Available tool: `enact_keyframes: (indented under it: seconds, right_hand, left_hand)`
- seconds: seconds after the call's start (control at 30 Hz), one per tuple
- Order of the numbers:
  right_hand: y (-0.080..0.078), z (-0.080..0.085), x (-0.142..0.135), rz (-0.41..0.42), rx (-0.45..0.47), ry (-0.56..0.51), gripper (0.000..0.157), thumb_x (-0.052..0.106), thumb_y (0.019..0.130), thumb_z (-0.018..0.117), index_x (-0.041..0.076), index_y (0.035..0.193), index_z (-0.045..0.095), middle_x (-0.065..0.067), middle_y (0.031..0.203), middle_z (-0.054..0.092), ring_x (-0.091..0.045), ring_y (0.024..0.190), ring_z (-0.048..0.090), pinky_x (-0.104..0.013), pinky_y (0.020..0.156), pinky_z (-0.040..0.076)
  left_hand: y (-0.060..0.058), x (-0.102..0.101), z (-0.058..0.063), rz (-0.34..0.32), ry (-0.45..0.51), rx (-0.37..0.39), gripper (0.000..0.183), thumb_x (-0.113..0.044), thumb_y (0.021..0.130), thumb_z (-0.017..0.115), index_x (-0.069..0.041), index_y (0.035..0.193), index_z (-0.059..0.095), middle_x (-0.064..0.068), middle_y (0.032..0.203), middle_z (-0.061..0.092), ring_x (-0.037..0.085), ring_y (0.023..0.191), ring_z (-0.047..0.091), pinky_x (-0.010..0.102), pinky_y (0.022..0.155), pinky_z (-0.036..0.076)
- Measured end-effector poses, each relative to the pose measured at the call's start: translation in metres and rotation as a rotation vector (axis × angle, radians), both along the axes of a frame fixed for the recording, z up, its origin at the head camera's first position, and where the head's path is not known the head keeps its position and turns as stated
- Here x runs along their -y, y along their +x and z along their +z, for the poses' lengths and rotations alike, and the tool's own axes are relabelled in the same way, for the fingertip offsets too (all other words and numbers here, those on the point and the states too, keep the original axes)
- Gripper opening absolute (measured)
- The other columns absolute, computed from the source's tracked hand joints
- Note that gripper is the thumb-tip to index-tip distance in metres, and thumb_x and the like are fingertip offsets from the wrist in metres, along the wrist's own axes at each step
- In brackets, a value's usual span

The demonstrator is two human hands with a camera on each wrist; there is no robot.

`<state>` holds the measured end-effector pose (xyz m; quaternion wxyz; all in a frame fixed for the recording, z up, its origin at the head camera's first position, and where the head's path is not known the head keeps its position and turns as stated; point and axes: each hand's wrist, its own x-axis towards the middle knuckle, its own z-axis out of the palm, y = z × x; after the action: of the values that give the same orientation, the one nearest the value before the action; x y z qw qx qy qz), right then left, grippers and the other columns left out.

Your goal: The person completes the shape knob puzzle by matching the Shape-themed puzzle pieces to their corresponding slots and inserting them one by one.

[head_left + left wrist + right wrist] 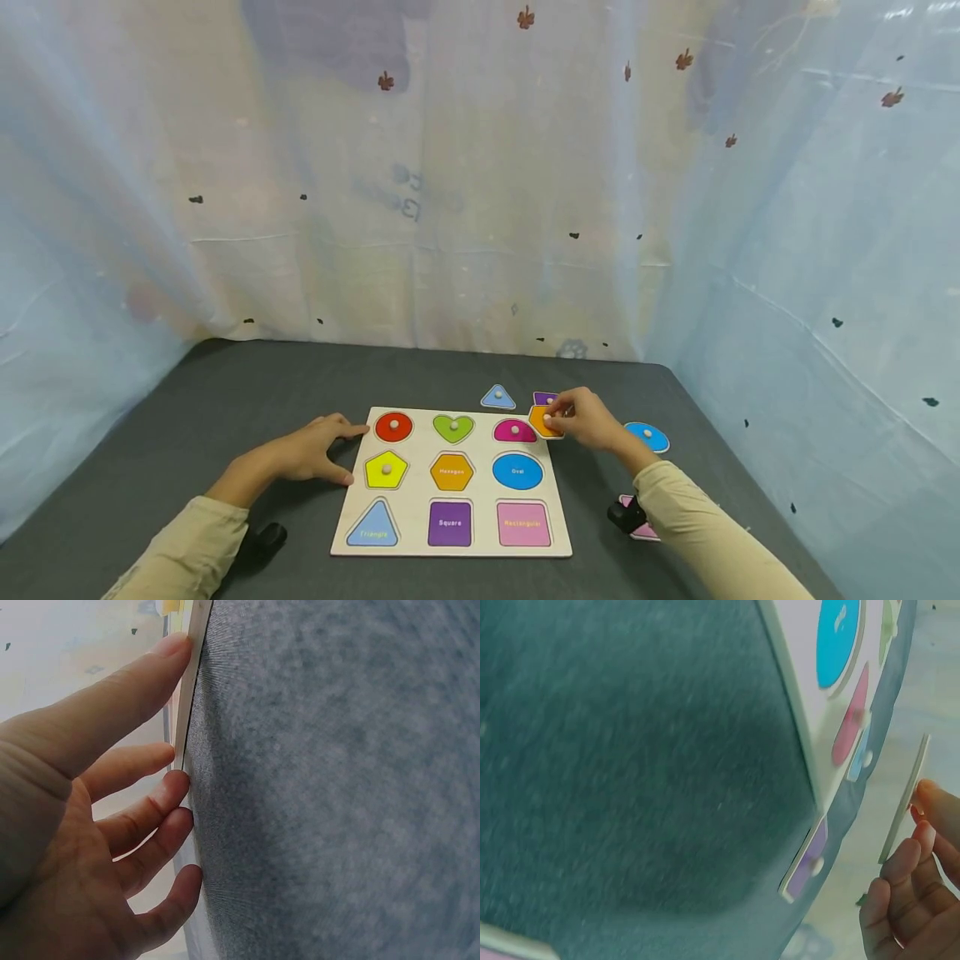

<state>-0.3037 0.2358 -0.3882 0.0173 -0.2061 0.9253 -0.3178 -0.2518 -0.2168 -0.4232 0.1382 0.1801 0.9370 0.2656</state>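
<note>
A wooden shape puzzle board [422, 443] lies on the dark table. Beside its left edge is my left hand [315, 450], thumb and fingertips touching the rim with fingers loosely bent. My right hand [588, 421] pinches an orange hexagon piece [537, 423] by its knob, held above the board's far right corner. In the right wrist view the hexagon piece [904, 802] appears edge-on, clear of the surface. Knobbed pieces sit in the board: a red circle [385, 428], a green heart [444, 428], a magenta semicircle [506, 431] and a yellow pentagon [378, 479]. Other recesses show printed labels, including Hexagon [452, 482].
Behind the board lie a blue triangle piece [491, 402] and a partly hidden purple piece [542, 397]. A blue oval piece [656, 439] lies to the right. A pink piece [645, 533] is partly covered by the right wrist's black device. Patterned curtains [480, 283] surround the table.
</note>
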Motion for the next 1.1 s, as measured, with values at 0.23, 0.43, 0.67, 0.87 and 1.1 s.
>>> enact_keyframes:
  seconds: [0.23,0.43,0.67,0.87,1.1]
  right_hand:
    - [0.004,0.002,0.018,0.067,-0.019,-0.021,0.01,0.009,0.092,0.073,-0.001,0.092,0.076,-0.008,0.08,0.065,-0.018,0.072,0.053,-0.02,0.06,0.047]
    - [0.008,0.001,0.034,0.111,-0.014,-0.019,0.009,0.009,0.091,0.074,0.0,0.091,0.076,-0.007,0.079,0.065,-0.016,0.069,0.052,-0.02,0.059,0.046]
    - [0.018,0.0,0.053,0.119,-0.022,0.006,0.007,0.01,0.09,0.076,0.004,0.088,0.077,-0.003,0.076,0.064,-0.013,0.064,0.051,-0.02,0.056,0.044]
    - [0.022,-0.003,0.069,0.112,0.024,0.002,0.007,0.013,0.09,0.077,0.007,0.088,0.078,-0.001,0.074,0.064,-0.014,0.065,0.052,-0.02,0.055,0.044]
    - [0.025,-0.006,0.082,0.159,0.05,-0.02,0.008,0.013,0.091,0.076,0.005,0.091,0.077,-0.002,0.074,0.065,-0.014,0.066,0.053,-0.021,0.056,0.044]
  left_hand:
    - [0.0,0.001,0.002,-0.003,0.007,-0.005,0.089,-0.033,0.074,0.09,-0.007,0.15,0.05,0.015,0.133,0.052,0.035,0.125,0.047,0.06,0.107,0.041]
    - [-0.002,0.002,0.001,-0.01,-0.006,-0.014,0.09,-0.035,0.074,0.09,-0.008,0.15,0.05,0.014,0.133,0.053,0.035,0.124,0.047,0.06,0.106,0.041]
    - [-0.001,0.001,-0.001,-0.011,-0.003,-0.016,0.089,-0.035,0.074,0.09,-0.008,0.15,0.05,0.014,0.134,0.053,0.036,0.126,0.047,0.061,0.107,0.041]
    - [0.0,0.001,-0.001,-0.003,-0.017,-0.022,0.09,-0.035,0.074,0.09,-0.008,0.15,0.05,0.014,0.133,0.053,0.035,0.124,0.047,0.061,0.106,0.041]
    - [0.001,0.0,0.001,-0.004,-0.02,-0.017,0.089,-0.034,0.075,0.09,-0.007,0.15,0.05,0.015,0.133,0.053,0.035,0.123,0.047,0.061,0.106,0.041]
